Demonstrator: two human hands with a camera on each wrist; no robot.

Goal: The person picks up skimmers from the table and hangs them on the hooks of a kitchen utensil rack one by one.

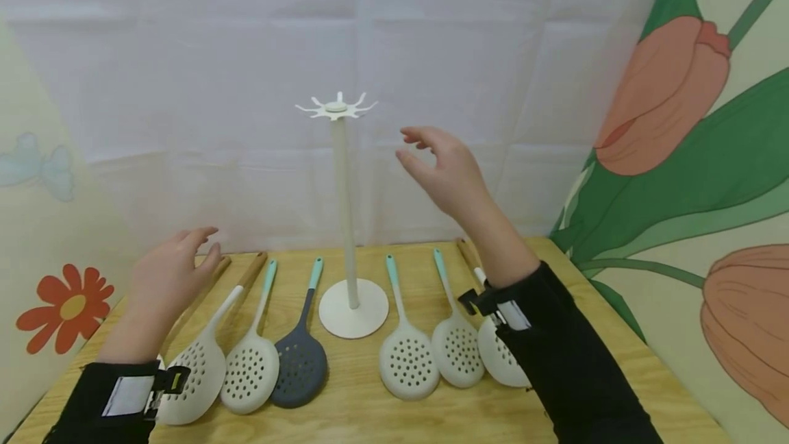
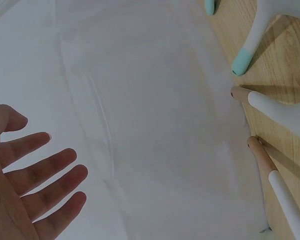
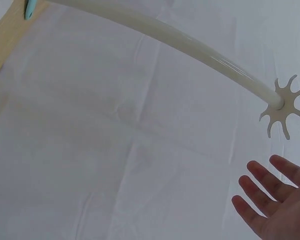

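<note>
On the table: I see a white utensil stand (image 1: 345, 225) upright mid-table (image 1: 370, 416), its round base between two rows of slotted spoons
Stand top: the hook crown (image 1: 335, 108) sits at the pole's upper end; from my right wrist camera it shows as a spoked disc (image 3: 285, 106)
Right hand: my right hand (image 1: 446, 170) is raised beside the crown, just right of it and slightly lower, fingers relaxed and spread, grasping nothing, not touching the stand
Left hand: my left hand (image 1: 169, 269) hovers low over the left end of the table, fingers loose and apart, holding nothing; my left wrist view shows the palm open (image 2: 25, 185)
Nearest to left hand: two wooden-handled spoons (image 1: 203, 355) lie just beneath and beside it; I cannot tell whether it touches them
Other spoons: a teal-handled white one (image 1: 249, 362) and a dark grey one (image 1: 298, 362) left of the base; three white ones (image 1: 456, 348) right of it, one partly under my right sleeve (image 1: 567, 362)
</note>
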